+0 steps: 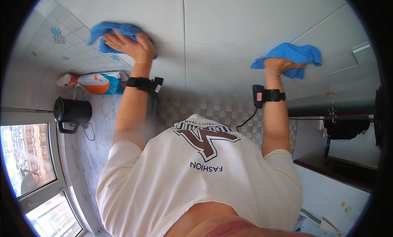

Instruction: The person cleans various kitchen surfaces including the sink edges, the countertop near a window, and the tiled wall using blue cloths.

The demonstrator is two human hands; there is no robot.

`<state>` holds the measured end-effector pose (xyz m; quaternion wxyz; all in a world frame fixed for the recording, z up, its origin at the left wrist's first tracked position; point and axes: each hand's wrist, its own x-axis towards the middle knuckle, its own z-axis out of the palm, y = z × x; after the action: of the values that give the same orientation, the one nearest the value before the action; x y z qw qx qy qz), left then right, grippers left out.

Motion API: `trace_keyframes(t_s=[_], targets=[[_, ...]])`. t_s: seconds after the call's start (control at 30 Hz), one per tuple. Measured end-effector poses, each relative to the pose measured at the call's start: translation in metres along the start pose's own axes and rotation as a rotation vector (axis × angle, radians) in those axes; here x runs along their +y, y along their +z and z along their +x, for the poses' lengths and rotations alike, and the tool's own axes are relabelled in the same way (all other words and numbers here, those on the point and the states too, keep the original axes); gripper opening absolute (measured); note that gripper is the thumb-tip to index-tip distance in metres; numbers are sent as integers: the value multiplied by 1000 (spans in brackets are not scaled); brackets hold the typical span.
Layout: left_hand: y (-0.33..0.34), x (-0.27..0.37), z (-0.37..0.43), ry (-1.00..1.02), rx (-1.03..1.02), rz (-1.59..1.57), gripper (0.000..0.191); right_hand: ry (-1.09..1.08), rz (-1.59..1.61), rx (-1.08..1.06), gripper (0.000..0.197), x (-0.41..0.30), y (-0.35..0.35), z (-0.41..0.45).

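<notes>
My left hand lies spread over a crumpled blue cloth, pressing it on the white tiled wall near the wall's left corner. Its thumb points up and the other fingers reach left. Further right, my right hand holds a second blue cloth against the same wall; its fingers are partly hidden by the fabric. Each wrist wears a black strap with a small box, and a cable hangs from the right one.
On the marbled countertop at left stand a black electric kettle with its cord, a printed plastic packet and a red container. A window is beside it. At right are a wall socket plate and a dark-framed doorway.
</notes>
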<state>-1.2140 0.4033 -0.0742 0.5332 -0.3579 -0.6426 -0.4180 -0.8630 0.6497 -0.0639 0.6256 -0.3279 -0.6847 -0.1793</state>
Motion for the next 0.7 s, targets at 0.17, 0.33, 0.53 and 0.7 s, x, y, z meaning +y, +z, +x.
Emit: trace_keyframes(t_s=[0.17, 0.33, 0.53, 0.7], targets=[[-12, 98, -85, 536, -545, -161, 35, -361, 107, -404, 47, -76, 2, -84], [6, 141, 61, 485, -360, -285, 43, -400, -204, -272, 53, -26, -24, 50], [11, 142, 148, 264, -7, -99, 62, -372, 62, 54, 65, 13, -17, 114], [13, 160, -20, 790, -400, -128, 43, -594, 2, -446, 34, 73, -31, -42]])
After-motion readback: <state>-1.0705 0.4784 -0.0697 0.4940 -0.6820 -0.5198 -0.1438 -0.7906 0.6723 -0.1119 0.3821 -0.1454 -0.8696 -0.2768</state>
